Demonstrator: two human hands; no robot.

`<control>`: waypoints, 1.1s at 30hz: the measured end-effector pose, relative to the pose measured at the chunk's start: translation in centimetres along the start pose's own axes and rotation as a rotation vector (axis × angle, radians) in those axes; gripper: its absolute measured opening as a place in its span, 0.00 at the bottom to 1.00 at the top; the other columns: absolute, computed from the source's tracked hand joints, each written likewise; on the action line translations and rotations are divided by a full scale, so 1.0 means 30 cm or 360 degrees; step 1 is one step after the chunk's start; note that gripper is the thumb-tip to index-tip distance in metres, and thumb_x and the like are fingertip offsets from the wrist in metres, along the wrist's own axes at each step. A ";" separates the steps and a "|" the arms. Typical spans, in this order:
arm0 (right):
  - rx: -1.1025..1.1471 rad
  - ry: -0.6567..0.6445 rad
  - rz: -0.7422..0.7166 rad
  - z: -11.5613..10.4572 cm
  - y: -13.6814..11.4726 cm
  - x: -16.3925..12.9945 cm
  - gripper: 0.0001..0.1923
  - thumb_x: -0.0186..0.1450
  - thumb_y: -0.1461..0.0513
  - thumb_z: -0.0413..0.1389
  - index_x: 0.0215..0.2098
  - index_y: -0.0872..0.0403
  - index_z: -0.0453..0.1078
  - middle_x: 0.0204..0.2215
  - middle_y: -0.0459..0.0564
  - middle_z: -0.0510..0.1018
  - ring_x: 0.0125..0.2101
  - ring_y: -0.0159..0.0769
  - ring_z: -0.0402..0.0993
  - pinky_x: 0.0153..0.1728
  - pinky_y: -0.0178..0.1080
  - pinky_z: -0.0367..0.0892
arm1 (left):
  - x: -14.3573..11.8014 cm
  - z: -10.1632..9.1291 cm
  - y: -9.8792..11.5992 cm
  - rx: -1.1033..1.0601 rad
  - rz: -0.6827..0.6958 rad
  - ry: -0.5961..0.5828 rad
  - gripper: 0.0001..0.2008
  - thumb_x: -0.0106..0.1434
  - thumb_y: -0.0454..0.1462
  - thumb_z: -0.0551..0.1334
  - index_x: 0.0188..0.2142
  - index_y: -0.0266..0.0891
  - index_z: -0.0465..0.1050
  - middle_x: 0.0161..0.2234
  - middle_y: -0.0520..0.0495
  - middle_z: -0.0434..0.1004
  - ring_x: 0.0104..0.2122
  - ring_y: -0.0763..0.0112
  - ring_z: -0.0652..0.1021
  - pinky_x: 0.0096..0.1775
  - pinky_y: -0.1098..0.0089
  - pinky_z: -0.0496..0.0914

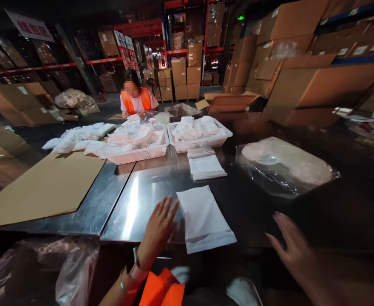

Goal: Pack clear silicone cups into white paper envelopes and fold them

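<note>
A white plastic mailer bag (206, 216) lies flat on the dark metal table (148, 182), its lower end at the front edge. Just left of the bag, my left hand (161, 229) has its fingers stretched out and holds nothing. My right hand (290, 246) is off to the right of the bag, apart from it, with thumb and fingers spread and slightly blurred. Behind the single bag sits a stack of similar white bags (206, 165).
Two white plastic baskets (136, 156) (202, 144) hold white packages. A cardboard sheet (46, 182) covers the left side. On the right rests a clear plastic bag with white contents (285, 165). Across the table is a person in an orange vest (137, 100). Cartons (317, 89) stand behind.
</note>
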State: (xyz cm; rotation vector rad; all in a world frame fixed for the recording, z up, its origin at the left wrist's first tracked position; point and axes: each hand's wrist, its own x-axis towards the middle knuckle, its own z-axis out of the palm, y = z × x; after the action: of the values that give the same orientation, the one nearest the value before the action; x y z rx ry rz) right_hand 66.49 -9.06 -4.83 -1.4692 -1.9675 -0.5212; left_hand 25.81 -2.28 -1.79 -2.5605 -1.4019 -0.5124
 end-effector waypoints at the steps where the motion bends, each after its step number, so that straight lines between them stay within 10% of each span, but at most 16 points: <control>1: 0.0045 -0.0026 -0.0195 0.066 -0.009 0.053 0.26 0.70 0.62 0.51 0.65 0.51 0.56 0.60 0.55 0.66 0.62 0.43 0.58 0.62 0.51 0.58 | 0.037 0.019 -0.011 0.0023 0.0252 0.0000 0.24 0.70 0.32 0.52 0.64 0.39 0.56 0.62 0.38 0.62 0.60 0.59 0.67 0.58 0.56 0.64; 6: 0.0461 -0.0329 -0.1258 0.291 -0.098 0.279 0.20 0.70 0.68 0.49 0.59 0.50 0.65 0.56 0.52 0.70 0.61 0.39 0.59 0.61 0.51 0.60 | 0.121 0.140 0.003 -0.0111 0.0999 0.0030 0.19 0.73 0.34 0.50 0.61 0.39 0.62 0.61 0.45 0.65 0.63 0.65 0.61 0.64 0.56 0.55; 12: 0.0667 -0.0569 -0.1449 0.258 -0.117 0.271 0.20 0.71 0.70 0.46 0.59 0.58 0.65 0.55 0.57 0.70 0.59 0.41 0.61 0.60 0.50 0.60 | 0.042 0.155 0.032 -0.0266 0.0963 0.0012 0.18 0.72 0.34 0.51 0.60 0.36 0.62 0.60 0.44 0.66 0.63 0.65 0.62 0.64 0.60 0.57; 21: 0.1042 -0.0395 -0.0925 0.251 -0.145 0.179 0.16 0.72 0.64 0.45 0.54 0.55 0.69 0.47 0.54 0.78 0.53 0.38 0.71 0.59 0.51 0.63 | 0.024 0.175 0.057 -0.0736 0.0845 -0.0153 0.18 0.70 0.32 0.54 0.58 0.33 0.65 0.56 0.40 0.71 0.60 0.65 0.66 0.64 0.59 0.57; 25: 0.1032 -0.0252 -0.0369 0.232 -0.198 0.177 0.20 0.74 0.55 0.42 0.40 0.53 0.74 0.32 0.51 0.81 0.33 0.35 0.79 0.38 0.40 0.74 | 0.023 0.145 0.074 -0.1333 0.0197 -0.0259 0.13 0.68 0.36 0.53 0.49 0.37 0.71 0.45 0.43 0.78 0.46 0.66 0.77 0.53 0.65 0.68; 29: 0.0826 -0.0203 0.0450 0.230 -0.277 0.188 0.30 0.72 0.45 0.38 0.22 0.50 0.66 0.16 0.47 0.72 0.18 0.35 0.70 0.20 0.37 0.63 | 0.038 0.161 0.123 -0.1479 -0.0553 -0.0087 0.22 0.72 0.47 0.44 0.32 0.38 0.70 0.27 0.48 0.74 0.26 0.70 0.72 0.31 0.71 0.65; 33: 0.0711 -0.0240 0.0709 0.262 -0.316 0.201 0.34 0.69 0.39 0.33 0.20 0.49 0.63 0.13 0.49 0.70 0.16 0.40 0.70 0.18 0.38 0.56 | 0.069 0.204 0.172 -0.1373 -0.0963 0.0130 0.31 0.69 0.58 0.39 0.27 0.40 0.65 0.23 0.46 0.70 0.23 0.67 0.69 0.28 0.67 0.61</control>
State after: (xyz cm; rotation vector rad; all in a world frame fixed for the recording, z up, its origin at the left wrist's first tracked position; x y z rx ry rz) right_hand 54.41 -2.65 -5.97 -1.6083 -1.6429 0.2163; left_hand 32.50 -1.53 -6.61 -2.5241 -2.3023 -1.5929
